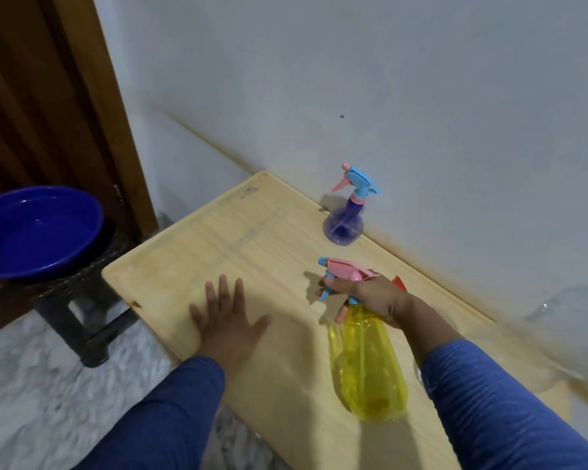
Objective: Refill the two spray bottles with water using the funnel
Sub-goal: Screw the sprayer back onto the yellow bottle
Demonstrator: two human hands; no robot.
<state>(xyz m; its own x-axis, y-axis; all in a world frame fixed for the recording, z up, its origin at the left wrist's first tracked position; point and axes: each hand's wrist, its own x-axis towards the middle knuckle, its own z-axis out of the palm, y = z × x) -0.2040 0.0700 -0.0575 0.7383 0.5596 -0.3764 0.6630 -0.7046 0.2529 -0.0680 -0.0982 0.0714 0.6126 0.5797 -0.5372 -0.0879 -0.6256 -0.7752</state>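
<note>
A tall yellow spray bottle (367, 361) with a pink and blue trigger head stands on the wooden table (238, 239). My right hand (370, 296) is closed around its neck and trigger head. A smaller purple spray bottle (344, 225) with a blue and pink head stands upright further back, by the wall. My left hand (224, 317) lies flat on the table with fingers spread, holding nothing. A small orange-red piece (399, 283) shows behind my right hand; I cannot tell what it is.
A blue basin (38, 232) holding water rests on a dark stool (82, 300) left of the table. A clear plastic object (564, 320), blurred, sits at the right edge. A wooden door (48, 96) stands at far left, and a white wall behind the table.
</note>
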